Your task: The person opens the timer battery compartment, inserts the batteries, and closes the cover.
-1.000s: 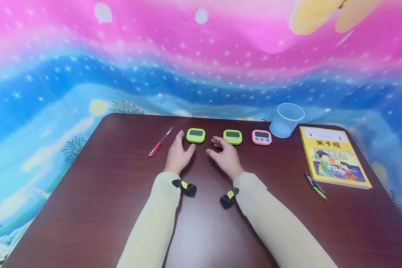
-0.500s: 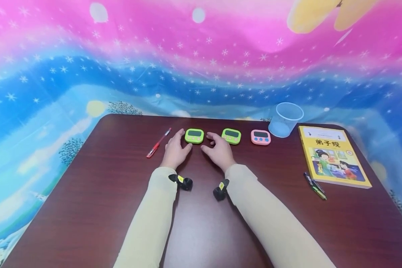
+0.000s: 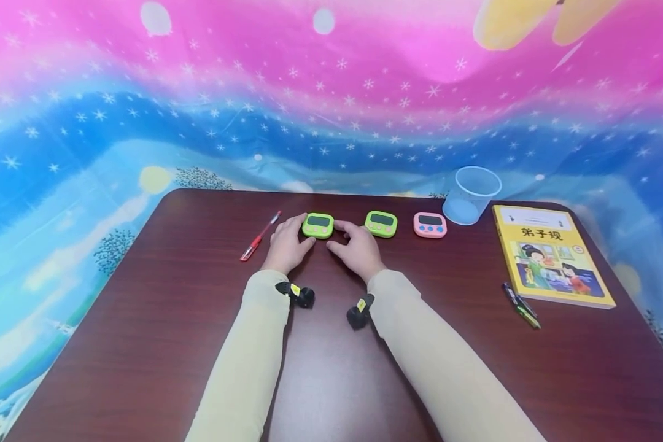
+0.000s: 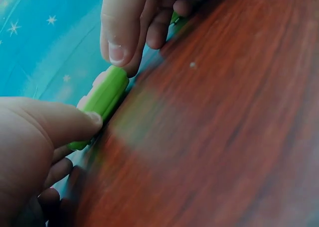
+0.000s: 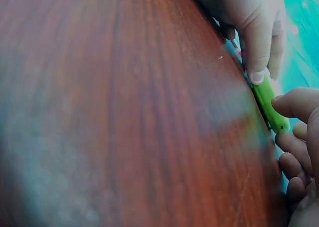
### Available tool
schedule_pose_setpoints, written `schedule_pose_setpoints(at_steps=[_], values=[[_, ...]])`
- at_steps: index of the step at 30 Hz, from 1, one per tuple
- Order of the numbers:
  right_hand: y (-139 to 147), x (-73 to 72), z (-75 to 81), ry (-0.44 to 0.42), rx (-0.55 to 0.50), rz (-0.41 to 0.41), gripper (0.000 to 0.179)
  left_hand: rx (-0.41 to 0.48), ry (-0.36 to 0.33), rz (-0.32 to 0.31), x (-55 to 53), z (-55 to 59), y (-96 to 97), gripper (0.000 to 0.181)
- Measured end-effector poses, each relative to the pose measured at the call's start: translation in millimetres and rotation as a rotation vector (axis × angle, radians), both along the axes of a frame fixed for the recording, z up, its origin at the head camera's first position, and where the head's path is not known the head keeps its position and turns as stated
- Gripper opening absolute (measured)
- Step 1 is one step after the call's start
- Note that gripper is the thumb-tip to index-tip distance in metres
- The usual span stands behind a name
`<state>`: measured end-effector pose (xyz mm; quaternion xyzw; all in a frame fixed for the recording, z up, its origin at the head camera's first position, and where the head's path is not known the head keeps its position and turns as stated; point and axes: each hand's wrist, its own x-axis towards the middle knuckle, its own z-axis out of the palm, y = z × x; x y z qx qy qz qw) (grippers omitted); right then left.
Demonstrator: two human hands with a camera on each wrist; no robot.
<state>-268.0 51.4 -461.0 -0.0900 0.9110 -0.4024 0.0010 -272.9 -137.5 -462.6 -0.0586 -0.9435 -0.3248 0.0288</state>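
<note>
A green digital timer [image 3: 318,226] with a dark display lies near the table's far side, between the two hands. My left hand [image 3: 287,245] holds its left end, thumb at the near edge and forefinger along the side. At the right end, my right hand [image 3: 360,248] has its thumb and forefinger on it. The left wrist view shows the timer [image 4: 104,97] edge-on, low over the wood, a thumb at each end. Seen from the right wrist, the right thumb and a bent finger close on one end of the timer [image 5: 268,105].
Right of the hands lie a second green timer [image 3: 382,224] and a pink timer [image 3: 430,225]. Farther right are a clear plastic cup [image 3: 471,202], a yellow book [image 3: 552,258] and small pens [image 3: 522,306]. A red pen [image 3: 260,236] lies left of the left hand.
Both hands have come in to the left green timer: the right hand moved left, away from the second green timer, and the left hand drew close. The view has shifted slightly.
</note>
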Motion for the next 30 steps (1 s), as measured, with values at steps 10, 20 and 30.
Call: schedule_pose_setpoints(at_steps=[10, 20, 30], values=[[4, 4.3, -0.7, 0.018, -0.101, -0.022, 0.045, 0.121, 0.030, 0.027, 12.7, 0.7, 0.4, 0.065], [9, 17.4, -0.9, 0.027, -0.222, 0.013, 0.050, 0.190, 0.025, 0.010, 27.9, 2.0, 4.0, 0.067], [29, 43.5, -3.1, 0.056, -0.299, 0.014, 0.056, 0.256, 0.057, -0.048, 54.1, 2.6, 27.0, 0.070]])
